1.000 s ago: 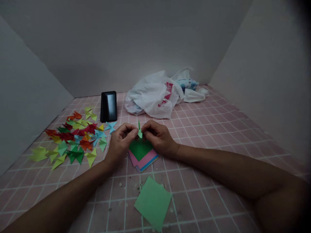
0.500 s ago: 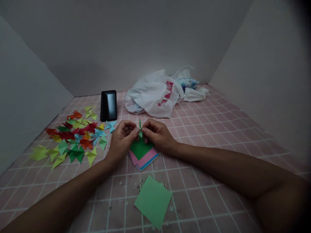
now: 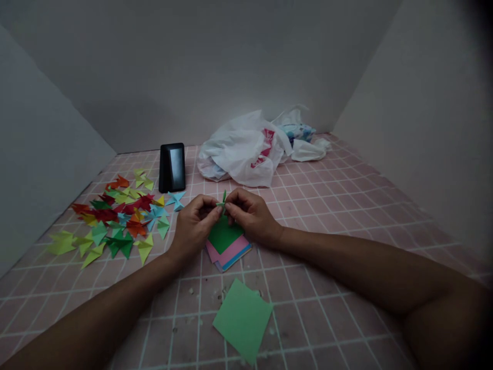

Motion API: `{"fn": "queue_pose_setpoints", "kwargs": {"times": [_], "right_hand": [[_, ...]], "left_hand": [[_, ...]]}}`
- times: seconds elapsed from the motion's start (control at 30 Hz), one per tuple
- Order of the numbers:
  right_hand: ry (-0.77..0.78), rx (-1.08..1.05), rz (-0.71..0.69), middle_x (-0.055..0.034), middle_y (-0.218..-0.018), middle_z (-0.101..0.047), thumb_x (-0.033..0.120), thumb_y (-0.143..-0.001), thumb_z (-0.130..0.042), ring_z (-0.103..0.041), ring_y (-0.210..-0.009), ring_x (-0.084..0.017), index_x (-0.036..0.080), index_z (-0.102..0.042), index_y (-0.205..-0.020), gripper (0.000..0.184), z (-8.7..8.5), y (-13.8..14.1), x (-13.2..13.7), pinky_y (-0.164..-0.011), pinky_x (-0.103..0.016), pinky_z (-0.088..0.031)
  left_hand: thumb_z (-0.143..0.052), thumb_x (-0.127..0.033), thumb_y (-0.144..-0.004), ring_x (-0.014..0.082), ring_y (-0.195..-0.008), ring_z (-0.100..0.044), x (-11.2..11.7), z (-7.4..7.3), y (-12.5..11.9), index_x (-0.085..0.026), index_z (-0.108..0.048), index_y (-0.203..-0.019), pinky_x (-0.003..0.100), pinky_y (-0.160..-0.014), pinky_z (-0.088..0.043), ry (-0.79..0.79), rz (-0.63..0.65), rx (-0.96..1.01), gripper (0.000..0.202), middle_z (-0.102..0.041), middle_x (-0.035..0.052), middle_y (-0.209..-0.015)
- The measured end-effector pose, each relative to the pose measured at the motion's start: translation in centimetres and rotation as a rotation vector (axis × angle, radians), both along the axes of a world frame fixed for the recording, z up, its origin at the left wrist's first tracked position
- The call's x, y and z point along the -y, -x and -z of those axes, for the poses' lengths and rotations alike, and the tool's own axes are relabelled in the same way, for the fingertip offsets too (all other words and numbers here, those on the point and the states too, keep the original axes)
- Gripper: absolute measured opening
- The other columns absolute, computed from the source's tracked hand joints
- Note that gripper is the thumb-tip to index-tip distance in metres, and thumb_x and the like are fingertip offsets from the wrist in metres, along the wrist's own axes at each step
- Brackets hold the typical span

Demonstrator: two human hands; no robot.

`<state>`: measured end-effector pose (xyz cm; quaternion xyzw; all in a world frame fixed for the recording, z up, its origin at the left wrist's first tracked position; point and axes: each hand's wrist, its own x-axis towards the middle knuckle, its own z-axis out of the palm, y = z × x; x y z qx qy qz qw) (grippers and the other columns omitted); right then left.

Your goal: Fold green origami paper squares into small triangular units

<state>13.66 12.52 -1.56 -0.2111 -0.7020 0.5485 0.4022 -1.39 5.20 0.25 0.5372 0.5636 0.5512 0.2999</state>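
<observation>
Between my two hands is a small piece of folded green paper (image 3: 224,197), with a thin point sticking up. My left hand (image 3: 198,216) pinches its left side between thumb and fingers. From the right, my right hand (image 3: 250,213) pinches it too, and the fingertips of both hands nearly meet. Much of the folded paper is hidden behind the fingers. Just below the hands lies a stack of square papers (image 3: 225,239), dark green on top, with pink and blue edges showing beneath. Closer to me rests a light green paper square (image 3: 243,321).
Many folded paper figures (image 3: 123,216) in yellow, red, green and blue are spread at the left. A black phone-like device (image 3: 172,168) stands behind them. White plastic bags (image 3: 242,149) lie by the back wall, on a pink tiled-pattern surface (image 3: 327,205).
The folded green paper has been tilted, so its lower tip no longer hangs down below my fingers. My left hand has shifted slightly; the right has hardly moved.
</observation>
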Motion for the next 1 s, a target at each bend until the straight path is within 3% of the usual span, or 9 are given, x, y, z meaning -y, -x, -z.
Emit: {"fn": "queue_pose_setpoints", "kwargs": {"times": [0.27,0.43,0.57,0.7,0.83,1.0], "right_hand": [[-0.266,0.06,0.101,0.0032,-0.068,-0.052,0.02,-0.086,-0.057,-0.048,-0.062,-0.011,0.02,-0.051,-0.076,0.011,0.21,0.01,0.19,-0.059,-0.025,-0.039],[-0.222,0.035,0.098,0.0034,-0.068,-0.053,0.02,-0.087,-0.059,-0.049,-0.061,-0.011,0.02,-0.052,-0.078,0.011,0.31,-0.02,0.24,-0.058,-0.025,-0.039],[-0.14,0.007,0.015,0.0027,-0.07,-0.056,0.025,-0.093,-0.055,-0.054,-0.061,-0.012,0.02,-0.056,-0.087,0.007,0.03,-0.25,0.34,-0.06,-0.026,-0.043],[-0.111,-0.044,-0.054,0.0021,-0.072,-0.059,0.023,-0.095,-0.051,-0.058,-0.06,-0.011,0.019,-0.057,-0.094,0.008,-0.09,-0.25,0.37,-0.059,-0.026,-0.045],[-0.091,-0.023,-0.007,0.0037,-0.069,-0.056,0.021,-0.091,-0.057,-0.055,-0.058,-0.011,0.02,-0.055,-0.089,0.003,0.32,-0.05,0.26,-0.057,-0.025,-0.043],[-0.139,-0.01,0.057,0.0027,-0.072,-0.054,0.023,-0.09,-0.059,-0.051,-0.063,-0.012,0.02,-0.054,-0.087,0.006,0.55,0.05,0.07,-0.06,-0.027,-0.041]], "left_hand": [[-0.069,-0.03,-0.084,0.0134,-0.065,-0.059,0.08,0.04,0.02,-0.019,-0.065,-0.081,0.027,-0.064,-0.048,-0.019,-0.008,-0.028,0.012,-0.063,-0.0004,-0.073],[-0.07,-0.029,-0.084,0.0139,-0.067,-0.06,-0.01,0.25,0.08,-0.019,-0.066,-0.084,0.027,-0.064,-0.048,-0.042,-0.015,-0.061,0.011,-0.064,0.0002,-0.075],[-0.069,-0.027,-0.085,0.0148,-0.07,-0.062,0.05,0.28,0.21,-0.019,-0.066,-0.087,0.027,-0.065,-0.049,-0.052,-0.044,-0.109,0.009,-0.065,0.0011,-0.08],[-0.068,-0.022,-0.087,0.0143,-0.074,-0.062,0.17,0.16,0.33,-0.019,-0.067,-0.084,0.026,-0.067,-0.049,-0.173,-0.103,-0.268,0.004,-0.064,0.001,-0.083],[-0.066,-0.013,-0.088,0.0125,-0.072,-0.061,0.33,0.15,0.29,-0.019,-0.069,-0.085,0.024,-0.066,-0.048,-0.277,-0.101,-0.431,0.007,-0.065,-0.0001,-0.079],[-0.063,-0.015,-0.092,0.0132,-0.075,-0.064,0.49,0.25,0.26,-0.018,-0.07,-0.092,0.025,-0.068,-0.049,-0.294,-0.051,-0.466,0.008,-0.068,0.0015,-0.084]]}}
